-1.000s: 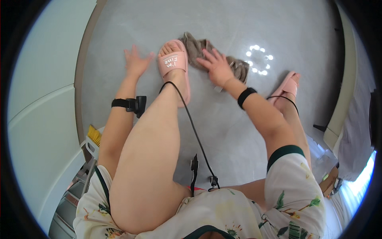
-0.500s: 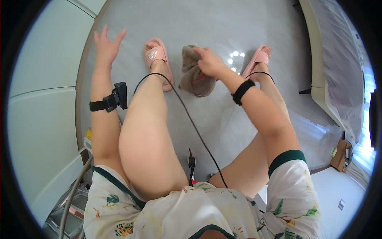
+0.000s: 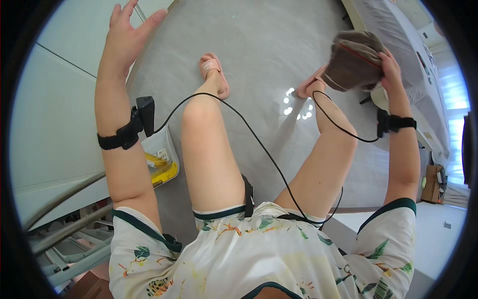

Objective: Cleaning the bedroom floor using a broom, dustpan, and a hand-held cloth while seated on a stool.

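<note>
My right hand (image 3: 392,72) is closed on the edge of a grey-brown soft cloth item (image 3: 354,60) with a red line across it. The cloth hangs raised off the floor at the upper right, beyond my right slipper (image 3: 311,82); its exact kind I cannot make out. At the upper left my left hand (image 3: 127,40) is raised with fingers apart and holds nothing. It appears in front of the white cabinet front (image 3: 55,114). Each forearm wears a black strap with a small device, and a black cable (image 3: 259,142) loops over my legs.
A bed (image 3: 418,55) with a grey cover stands at the right. A white dustpan-like thing (image 3: 174,162) with yellow teeth lies by my left leg. Grey metal tubing (image 3: 64,199) is at the lower left, and a cardboard box (image 3: 435,184) at the right edge.
My right hand has lifted the cloth from the floor between my feet and swung it up to the right. My left hand has moved up and away, still spread. My body has straightened.
</note>
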`<state>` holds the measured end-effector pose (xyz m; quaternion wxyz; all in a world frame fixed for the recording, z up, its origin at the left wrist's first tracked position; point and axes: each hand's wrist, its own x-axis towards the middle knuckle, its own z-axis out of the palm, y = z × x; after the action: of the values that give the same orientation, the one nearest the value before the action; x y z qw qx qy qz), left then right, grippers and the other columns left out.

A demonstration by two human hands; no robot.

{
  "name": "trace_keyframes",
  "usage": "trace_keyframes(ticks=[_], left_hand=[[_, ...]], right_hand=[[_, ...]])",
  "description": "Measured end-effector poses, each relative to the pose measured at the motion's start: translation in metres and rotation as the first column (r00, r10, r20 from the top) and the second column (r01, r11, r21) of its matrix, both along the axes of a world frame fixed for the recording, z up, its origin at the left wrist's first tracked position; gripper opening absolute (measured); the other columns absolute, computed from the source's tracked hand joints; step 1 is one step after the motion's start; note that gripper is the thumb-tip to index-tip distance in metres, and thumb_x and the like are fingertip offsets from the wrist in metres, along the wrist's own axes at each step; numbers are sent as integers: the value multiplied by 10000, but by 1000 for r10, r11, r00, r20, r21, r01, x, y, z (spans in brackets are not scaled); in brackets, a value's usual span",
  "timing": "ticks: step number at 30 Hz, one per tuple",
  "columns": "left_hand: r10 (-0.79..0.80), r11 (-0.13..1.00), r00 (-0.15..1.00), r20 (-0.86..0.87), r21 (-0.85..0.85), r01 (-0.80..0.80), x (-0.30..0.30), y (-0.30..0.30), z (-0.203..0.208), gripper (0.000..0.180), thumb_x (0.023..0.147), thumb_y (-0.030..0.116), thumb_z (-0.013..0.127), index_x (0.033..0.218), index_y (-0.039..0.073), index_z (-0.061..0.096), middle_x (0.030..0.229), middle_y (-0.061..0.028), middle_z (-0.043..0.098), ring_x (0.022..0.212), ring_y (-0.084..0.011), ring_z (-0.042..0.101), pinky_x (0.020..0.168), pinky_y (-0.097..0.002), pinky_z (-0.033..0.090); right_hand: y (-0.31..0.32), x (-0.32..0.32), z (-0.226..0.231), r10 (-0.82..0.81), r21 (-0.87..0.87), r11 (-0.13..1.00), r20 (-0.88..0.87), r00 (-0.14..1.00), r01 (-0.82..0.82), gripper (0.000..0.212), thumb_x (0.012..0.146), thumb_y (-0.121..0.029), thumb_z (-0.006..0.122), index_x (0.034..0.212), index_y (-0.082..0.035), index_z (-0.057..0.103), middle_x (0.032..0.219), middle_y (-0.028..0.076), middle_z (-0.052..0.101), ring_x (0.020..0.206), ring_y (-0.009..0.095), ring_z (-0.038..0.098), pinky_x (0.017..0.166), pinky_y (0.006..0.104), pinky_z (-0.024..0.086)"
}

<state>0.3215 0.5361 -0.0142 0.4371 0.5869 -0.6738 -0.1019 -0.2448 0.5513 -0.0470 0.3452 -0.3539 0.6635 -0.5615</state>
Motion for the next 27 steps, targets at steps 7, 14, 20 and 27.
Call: trace_keyframes(ticks=[7, 14, 20, 27], left_hand=[[-174, 983, 983, 49, -50, 177, 13, 48, 5, 745, 815, 450, 689, 1425, 125, 411, 1515, -209, 253, 1433, -345, 164, 1133, -436, 182], [-354, 911, 930, -98, 191, 367, -60, 27, 63, 739, 836, 442, 668, 1429, 93, 399, 1411, -212, 420, 1420, -336, 204, 1140, -419, 118], [-608, 717, 794, 4, 431, 547, -223, -28, 58, 668, 904, 464, 565, 1446, 123, 375, 1469, -165, 358, 1403, -258, 264, 1140, -433, 167], [-657, 635, 721, 219, 676, 374, -329, -56, -150, 724, 846, 418, 676, 1438, 124, 383, 1524, -234, 223, 1432, -303, 194, 1132, -399, 210]], right_hand=[[139, -135, -17, -272, 85, 958, -45, 961, 275, 317, 844, -136, 561, 1157, -91, 588, 1107, 96, 623, 986, 213, 587, 904, 362, 475], [226, -265, -123, -517, 302, 849, 311, 798, 433, 246, 828, -164, 585, 1025, -18, 596, 1050, 145, 632, 954, 277, 605, 908, 421, 467], [312, -279, -295, -733, 342, 675, 413, 540, 654, 307, 836, -106, 515, 1112, 24, 545, 1144, 168, 575, 1086, 331, 552, 986, 482, 434], [426, -169, -453, -842, 745, 386, 44, 538, 544, 778, 827, -197, 525, 1495, -198, 127, 1476, 170, 291, 1279, 406, 373, 1034, 553, 329]])
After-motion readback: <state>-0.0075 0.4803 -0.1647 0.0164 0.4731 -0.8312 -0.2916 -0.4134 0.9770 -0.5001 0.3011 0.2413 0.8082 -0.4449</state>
